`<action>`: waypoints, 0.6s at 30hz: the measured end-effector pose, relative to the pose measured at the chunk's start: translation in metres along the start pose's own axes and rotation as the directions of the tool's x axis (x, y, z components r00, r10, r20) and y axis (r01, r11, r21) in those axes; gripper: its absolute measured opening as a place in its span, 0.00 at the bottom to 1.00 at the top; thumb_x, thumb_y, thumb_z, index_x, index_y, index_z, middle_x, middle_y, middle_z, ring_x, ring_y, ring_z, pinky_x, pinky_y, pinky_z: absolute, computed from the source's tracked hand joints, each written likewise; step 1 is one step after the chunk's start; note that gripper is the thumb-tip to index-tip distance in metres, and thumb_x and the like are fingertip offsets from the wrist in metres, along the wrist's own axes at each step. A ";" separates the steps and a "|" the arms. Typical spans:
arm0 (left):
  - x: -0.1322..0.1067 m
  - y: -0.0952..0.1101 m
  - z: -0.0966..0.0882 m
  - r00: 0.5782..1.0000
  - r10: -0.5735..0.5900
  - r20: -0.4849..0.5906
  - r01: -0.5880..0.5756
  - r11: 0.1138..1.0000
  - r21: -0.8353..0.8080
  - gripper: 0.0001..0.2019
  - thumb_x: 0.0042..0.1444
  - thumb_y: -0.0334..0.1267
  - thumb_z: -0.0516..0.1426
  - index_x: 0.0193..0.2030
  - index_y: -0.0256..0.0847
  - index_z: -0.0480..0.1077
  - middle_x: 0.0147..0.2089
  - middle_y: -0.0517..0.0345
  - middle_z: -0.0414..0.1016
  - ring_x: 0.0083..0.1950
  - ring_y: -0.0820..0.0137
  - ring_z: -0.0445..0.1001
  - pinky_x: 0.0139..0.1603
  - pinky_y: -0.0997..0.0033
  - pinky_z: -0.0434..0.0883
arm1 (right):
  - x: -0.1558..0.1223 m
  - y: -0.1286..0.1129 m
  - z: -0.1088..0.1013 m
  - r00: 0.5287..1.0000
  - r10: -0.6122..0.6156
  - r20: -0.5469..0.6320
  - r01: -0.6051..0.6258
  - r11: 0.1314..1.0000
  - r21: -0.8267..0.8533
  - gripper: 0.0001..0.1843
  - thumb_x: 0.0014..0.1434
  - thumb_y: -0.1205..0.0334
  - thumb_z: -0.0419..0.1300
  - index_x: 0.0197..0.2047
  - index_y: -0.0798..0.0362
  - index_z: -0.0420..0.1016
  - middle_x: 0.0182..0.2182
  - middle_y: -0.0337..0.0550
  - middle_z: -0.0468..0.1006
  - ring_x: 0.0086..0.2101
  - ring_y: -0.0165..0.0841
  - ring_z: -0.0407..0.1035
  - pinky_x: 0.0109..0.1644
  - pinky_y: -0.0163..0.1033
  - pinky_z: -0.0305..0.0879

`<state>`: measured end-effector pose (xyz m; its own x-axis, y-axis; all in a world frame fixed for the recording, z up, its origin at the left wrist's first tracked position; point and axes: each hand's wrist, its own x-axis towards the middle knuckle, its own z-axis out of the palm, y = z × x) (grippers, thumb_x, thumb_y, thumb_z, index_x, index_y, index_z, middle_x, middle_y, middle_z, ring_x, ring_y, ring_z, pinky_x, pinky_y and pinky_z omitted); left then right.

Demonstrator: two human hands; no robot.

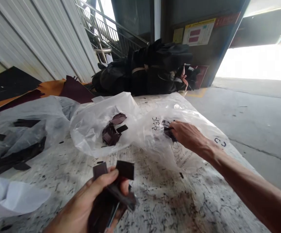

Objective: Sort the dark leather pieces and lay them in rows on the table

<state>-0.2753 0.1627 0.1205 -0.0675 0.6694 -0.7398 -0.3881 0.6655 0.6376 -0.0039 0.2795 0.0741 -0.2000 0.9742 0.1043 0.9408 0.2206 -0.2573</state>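
Observation:
My left hand [101, 194], low in the middle, is closed around a bunch of dark brown flat pieces [125, 169] that look like leather or plastic. Two of them stick up by the thumb, and a thin shiny edge shows lower in the bunch. On the right, my right hand [182, 131] reaches to a clear plastic bag [152, 152] with black handwriting. Its fingers are bent together at dark pieces [170, 135] in the bag; the fingertips are partly hidden. Between the hands and further back, an open clear bag [87, 134] holds brown scraps [111, 134].
A third clear bag [55, 110] with dark strips lies left, near white plastic [21, 195]. Brown and orange sheets [51, 87] rest behind it. Black bundles [150, 69] are piled beyond the scrap-littered table [159, 200]. Concrete floor [259, 116] lies right of the table edge.

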 end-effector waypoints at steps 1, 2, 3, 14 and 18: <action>0.000 0.001 0.009 1.000 0.000 0.021 -0.001 0.999 0.046 0.05 0.50 0.34 0.61 0.35 0.42 0.71 0.27 0.53 0.76 0.10 0.77 0.62 0.05 0.81 0.56 | 0.007 0.001 0.002 0.999 -0.022 0.028 0.022 1.000 0.002 0.11 0.61 0.65 0.47 0.36 0.54 0.71 0.31 0.47 0.77 0.26 0.33 0.67 0.27 0.36 0.54; 0.000 0.001 0.018 0.999 -0.018 0.045 0.014 0.996 0.086 0.05 0.49 0.34 0.61 0.35 0.42 0.72 0.27 0.53 0.76 0.10 0.77 0.61 0.06 0.80 0.56 | 0.013 0.001 0.004 0.998 -0.047 0.052 0.047 0.999 0.007 0.10 0.60 0.64 0.48 0.36 0.54 0.71 0.32 0.47 0.76 0.27 0.33 0.67 0.27 0.36 0.55; -0.001 0.001 0.027 0.996 -0.046 0.072 0.037 0.992 0.120 0.06 0.49 0.35 0.62 0.35 0.42 0.72 0.27 0.52 0.76 0.10 0.78 0.60 0.06 0.80 0.57 | 0.018 0.001 0.005 0.995 -0.074 0.071 0.073 0.997 0.013 0.09 0.59 0.64 0.50 0.37 0.54 0.71 0.33 0.47 0.76 0.28 0.33 0.68 0.28 0.35 0.56; 0.031 0.011 0.100 0.916 0.079 0.393 -0.200 0.939 0.279 0.07 0.54 0.36 0.57 0.32 0.35 0.74 0.29 0.54 0.73 0.21 0.75 0.67 0.12 0.81 0.61 | 0.022 -0.035 0.006 0.950 -0.257 0.176 0.250 0.966 0.064 0.07 0.51 0.71 0.57 0.35 0.57 0.72 0.37 0.50 0.75 0.33 0.35 0.68 0.31 0.37 0.58; 0.053 0.019 0.116 0.911 0.092 0.403 -0.224 0.929 0.294 0.07 0.55 0.35 0.56 0.31 0.34 0.74 0.29 0.55 0.72 0.21 0.76 0.67 0.12 0.82 0.60 | 0.013 -0.025 0.001 0.967 -0.198 0.161 0.181 0.977 0.112 0.09 0.55 0.70 0.51 0.37 0.54 0.71 0.37 0.47 0.74 0.32 0.32 0.67 0.30 0.35 0.57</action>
<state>-0.1797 0.2494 0.1181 0.2732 0.8039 -0.5283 -0.0754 0.5654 0.8214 -0.0303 0.2867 0.0810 -0.4233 0.9060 -0.0026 0.8522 0.3972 -0.3406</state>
